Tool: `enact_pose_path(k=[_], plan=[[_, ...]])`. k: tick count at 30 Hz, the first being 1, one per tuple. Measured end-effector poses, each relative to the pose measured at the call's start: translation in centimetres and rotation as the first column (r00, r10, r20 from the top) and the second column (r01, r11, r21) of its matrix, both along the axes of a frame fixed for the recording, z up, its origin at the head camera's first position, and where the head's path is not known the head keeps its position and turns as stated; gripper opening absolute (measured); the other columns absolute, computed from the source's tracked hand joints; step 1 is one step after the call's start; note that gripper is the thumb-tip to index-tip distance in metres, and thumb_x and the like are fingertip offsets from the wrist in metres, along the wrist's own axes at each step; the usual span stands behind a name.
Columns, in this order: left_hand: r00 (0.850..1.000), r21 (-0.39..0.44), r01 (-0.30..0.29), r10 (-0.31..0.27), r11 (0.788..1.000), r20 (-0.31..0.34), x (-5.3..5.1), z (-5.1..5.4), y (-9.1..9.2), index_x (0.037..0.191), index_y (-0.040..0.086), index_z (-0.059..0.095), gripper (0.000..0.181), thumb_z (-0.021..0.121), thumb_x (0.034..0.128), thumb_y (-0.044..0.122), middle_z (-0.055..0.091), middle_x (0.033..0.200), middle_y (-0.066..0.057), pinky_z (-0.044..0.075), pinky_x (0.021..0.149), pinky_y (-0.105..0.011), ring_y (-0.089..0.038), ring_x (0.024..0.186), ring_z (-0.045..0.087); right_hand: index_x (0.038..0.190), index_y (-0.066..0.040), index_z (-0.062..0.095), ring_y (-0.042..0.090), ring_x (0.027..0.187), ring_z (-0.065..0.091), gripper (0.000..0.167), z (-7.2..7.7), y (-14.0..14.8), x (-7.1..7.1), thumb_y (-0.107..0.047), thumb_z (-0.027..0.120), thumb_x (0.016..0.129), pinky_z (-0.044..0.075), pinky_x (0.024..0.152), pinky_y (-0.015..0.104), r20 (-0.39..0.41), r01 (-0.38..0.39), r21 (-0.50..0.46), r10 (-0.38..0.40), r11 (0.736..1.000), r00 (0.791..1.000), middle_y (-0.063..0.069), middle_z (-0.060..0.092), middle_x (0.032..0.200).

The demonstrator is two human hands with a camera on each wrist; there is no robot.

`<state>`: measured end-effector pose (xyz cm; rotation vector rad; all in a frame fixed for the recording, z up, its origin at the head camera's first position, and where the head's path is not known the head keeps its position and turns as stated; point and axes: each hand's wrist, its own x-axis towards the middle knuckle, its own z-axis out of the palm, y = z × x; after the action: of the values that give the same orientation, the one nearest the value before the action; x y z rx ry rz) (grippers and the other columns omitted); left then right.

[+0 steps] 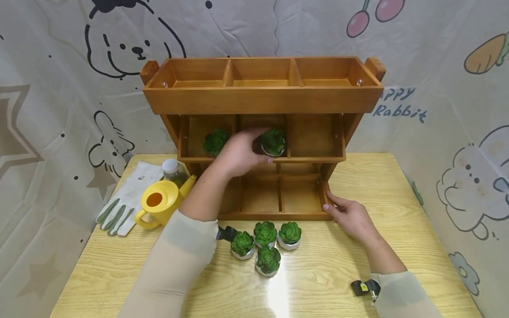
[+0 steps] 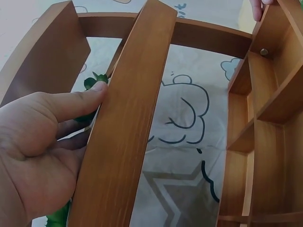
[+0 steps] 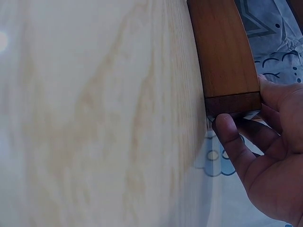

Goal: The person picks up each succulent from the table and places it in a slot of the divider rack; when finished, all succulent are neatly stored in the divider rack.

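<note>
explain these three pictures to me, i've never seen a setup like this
There is no machine here: a person works with two bare hands. The widest picture comes from a camera worn on the head, looking forward and down. The other two come from wrist cameras, one for each hand.

The left hand holds a potted plant at the centre compartment of the middle tier of a wooden shelf; whether the pot rests there is hard to tell. The right hand grips the shelf's lowest tier at its right end. Another plant sits in the middle tier's left compartment.

On the table in front stand four more plants. To the left are a yellow watering can, a jar with a white lid and what look like gloves.
</note>
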<state>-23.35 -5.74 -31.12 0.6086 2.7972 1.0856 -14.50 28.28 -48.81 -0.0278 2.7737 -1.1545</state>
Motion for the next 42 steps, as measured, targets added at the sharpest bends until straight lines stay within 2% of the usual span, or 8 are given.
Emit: enact_pose_path(k=[3, 8, 14, 20, 26, 32, 37, 42], plan=[[1.000, 0.027, 0.000, 0.001, 1.000, -0.004, 0.3, 0.0, -0.3, 0.158, 0.021, 0.045, 0.082, 0.086, 0.0877, 0.030, 0.047, 0.159, -0.003, 0.044, 0.113, -0.042, -0.024, 0.142, 0.048, 0.156, -0.019, 0.048, 0.037, 0.120, 0.065, 0.065, 0.0, -0.1, 0.0, -0.053, 0.059, 0.103, 0.051, 0.100, 0.059, 0.001, -0.002, 0.002, 0.002, 1.000, 1.000, 0.019, 0.066, 0.135], [1.000, 0.150, 0.009, -0.013, 0.989, 0.027, 0.8, -0.2, -0.9, 0.159, 0.019, 0.044, 0.082, 0.086, 0.0881, 0.023, 0.047, 0.159, -0.002, 0.050, 0.106, -0.034, -0.021, 0.138, 0.053, 0.156, -0.019, 0.048, 0.035, 0.116, 0.068, 0.066, 0.1, -0.1, 0.0, -0.055, 0.058, 0.103, 0.050, 0.100, 0.059, 0.001, 0.000, 0.011, 0.000, 1.000, 1.000, 0.019, 0.068, 0.132], [0.999, 0.250, 0.025, -0.035, 0.968, 0.038, 1.3, -0.5, -1.5, 0.158, 0.017, 0.045, 0.081, 0.085, 0.0882, 0.018, 0.048, 0.157, -0.004, 0.049, 0.106, -0.027, -0.021, 0.140, 0.052, 0.156, -0.019, 0.048, 0.026, 0.104, 0.071, 0.063, 0.1, -0.2, 0.0, -0.052, 0.059, 0.103, 0.054, 0.095, 0.055, 0.007, 0.009, 0.017, -0.009, 1.000, 1.000, 0.017, 0.071, 0.127], [0.998, 0.317, 0.056, -0.062, 0.947, 0.008, 1.9, -0.6, -2.1, 0.156, 0.010, 0.046, 0.078, 0.085, 0.0881, 0.011, 0.051, 0.155, -0.005, 0.046, 0.108, -0.022, -0.019, 0.140, 0.052, 0.157, -0.020, 0.047, 0.026, 0.105, 0.070, 0.066, 0.1, -0.2, 0.0, -0.056, 0.058, 0.102, 0.056, 0.092, 0.052, 0.009, 0.008, 0.016, -0.008, 1.000, 1.000, 0.017, 0.070, 0.130], [0.997, 0.345, 0.082, -0.081, 0.935, -0.018, 2.6, -0.9, -2.7, 0.154, 0.009, 0.049, 0.076, 0.085, 0.0874, 0.009, 0.052, 0.154, -0.006, 0.044, 0.110, -0.023, -0.018, 0.139, 0.052, 0.156, -0.020, 0.047, 0.024, 0.102, 0.071, 0.066, 0.0, -0.1, 0.1, -0.056, 0.058, 0.102, 0.056, 0.093, 0.052, 0.007, 0.011, 0.008, -0.012, 1.000, 1.000, 0.016, 0.071, 0.128], [0.996, 0.323, 0.087, -0.076, 0.942, -0.045, 3.5, -1.4, -3.7, 0.153, 0.013, 0.052, 0.074, 0.085, 0.0877, 0.013, 0.053, 0.153, -0.002, 0.044, 0.112, -0.028, -0.022, 0.138, 0.053, 0.156, -0.020, 0.047, 0.023, 0.101, 0.071, 0.064, 0.0, -0.2, 0.1, -0.053, 0.059, 0.103, 0.055, 0.094, 0.053, 0.009, 0.015, 0.003, -0.015, 1.000, 1.000, 0.017, 0.069, 0.131], [0.997, 0.324, 0.074, -0.058, 0.943, -0.058, 4.7, -1.8, -4.7, 0.152, 0.016, 0.053, 0.071, 0.085, 0.0885, 0.016, 0.054, 0.151, 0.004, 0.044, 0.113, -0.033, -0.021, 0.138, 0.053, 0.156, -0.020, 0.048, 0.019, 0.094, 0.072, 0.065, 0.0, -0.2, 0.1, -0.054, 0.059, 0.102, 0.056, 0.092, 0.052, 0.009, 0.019, 0.000, -0.019, 1.000, 1.000, 0.016, 0.072, 0.126], [0.997, 0.338, 0.060, -0.041, 0.939, -0.062, 5.6, -2.4, -5.4, 0.151, 0.017, 0.056, 0.070, 0.086, 0.0877, 0.019, 0.057, 0.147, 0.007, 0.045, 0.113, -0.037, -0.017, 0.137, 0.053, 0.156, -0.020, 0.048, 0.027, 0.104, 0.072, 0.065, 0.1, -0.1, 0.1, -0.055, 0.059, 0.102, 0.053, 0.098, 0.056, 0.009, 0.015, 0.001, -0.015, 1.000, 1.000, 0.017, 0.070, 0.129]])
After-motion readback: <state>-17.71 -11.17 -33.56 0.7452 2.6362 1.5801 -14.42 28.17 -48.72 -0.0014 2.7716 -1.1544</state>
